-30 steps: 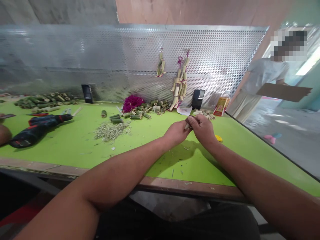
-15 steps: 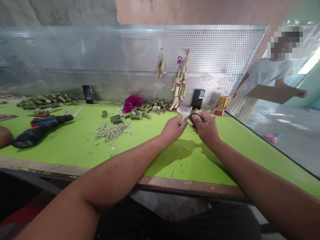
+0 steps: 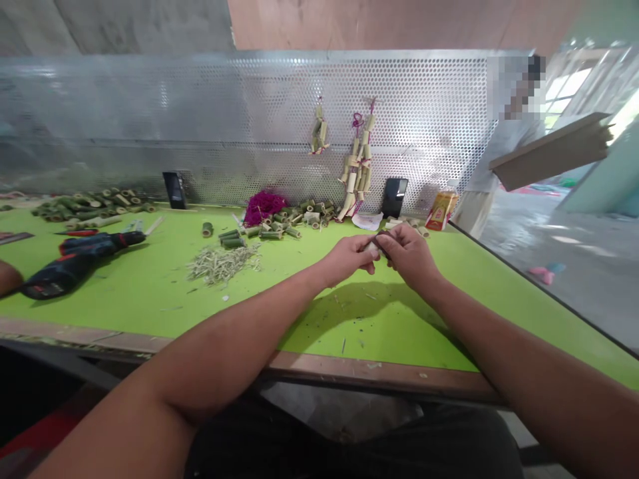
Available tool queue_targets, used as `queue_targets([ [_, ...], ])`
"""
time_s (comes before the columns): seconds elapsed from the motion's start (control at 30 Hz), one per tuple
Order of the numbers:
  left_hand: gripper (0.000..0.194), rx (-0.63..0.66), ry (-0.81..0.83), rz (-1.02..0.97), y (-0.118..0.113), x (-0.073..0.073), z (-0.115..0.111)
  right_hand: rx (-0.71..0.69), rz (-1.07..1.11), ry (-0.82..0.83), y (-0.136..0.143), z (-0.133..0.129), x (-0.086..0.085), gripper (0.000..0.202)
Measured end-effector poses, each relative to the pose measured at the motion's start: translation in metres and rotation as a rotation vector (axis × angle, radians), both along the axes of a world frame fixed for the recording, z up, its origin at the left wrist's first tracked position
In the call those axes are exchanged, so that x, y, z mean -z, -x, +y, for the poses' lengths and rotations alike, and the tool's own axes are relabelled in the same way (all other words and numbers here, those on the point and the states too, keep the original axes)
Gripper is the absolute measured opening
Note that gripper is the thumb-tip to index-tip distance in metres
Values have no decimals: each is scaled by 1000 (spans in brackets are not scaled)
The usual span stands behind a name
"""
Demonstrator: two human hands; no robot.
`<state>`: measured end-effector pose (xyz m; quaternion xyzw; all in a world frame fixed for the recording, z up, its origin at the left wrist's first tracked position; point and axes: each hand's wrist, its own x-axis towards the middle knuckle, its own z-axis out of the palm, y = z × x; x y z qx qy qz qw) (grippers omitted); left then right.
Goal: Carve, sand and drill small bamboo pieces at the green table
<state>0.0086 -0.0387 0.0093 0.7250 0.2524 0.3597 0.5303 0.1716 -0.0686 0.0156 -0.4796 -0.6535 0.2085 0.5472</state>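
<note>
Over the green table, my left hand (image 3: 352,255) is closed around a short pale bamboo piece (image 3: 373,247), mostly hidden by the fingers. My right hand (image 3: 408,249) pinches a dark, thin piece (image 3: 382,237) that looks like sandpaper and meets the end of the bamboo. Both hands are close together, their fingertips nearly touching. Behind them lie a white paper (image 3: 368,221) and a few pale bamboo pieces (image 3: 423,231). Further left are cut green bamboo pieces (image 3: 272,234) and a heap of shavings (image 3: 219,264).
A cordless drill (image 3: 74,266) lies at the left, near another person's arm (image 3: 7,278). Purple string (image 3: 264,206), two phones (image 3: 174,189) (image 3: 395,196) and a bottle (image 3: 442,208) stand along the perforated metal panel (image 3: 424,106). Strung bamboo pieces (image 3: 357,163) hang there. A person carries cardboard (image 3: 554,153) at right.
My hands have drawn closer together, and the dark piece now covers more of the bamboo's end. The person at right has moved left, with the cardboard raised and tilted.
</note>
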Motion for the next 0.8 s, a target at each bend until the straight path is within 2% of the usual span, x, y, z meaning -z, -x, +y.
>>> queue_targets([
  [0.1,14,-153,-87,105,-6,3,0,139,-88,-11,2,1,0,37],
  [0.17,11,-186,-82,95,-10,5,-1,189,-118,-1,4,1,0,37],
  [0.33,13,-62,95,-112,-10,0,-4,119,-79,6,4,-1,-7,33],
  [0.5,23,48,165,-222,-6,1,-4,13,-41,-11,-1,-1,-9,31],
  [0.67,27,60,240,-303,-5,6,-1,-44,-40,-39,-5,2,-7,30],
  [0.8,29,56,250,-393,-1,0,-1,-5,-23,-40,-10,6,-5,30],
])
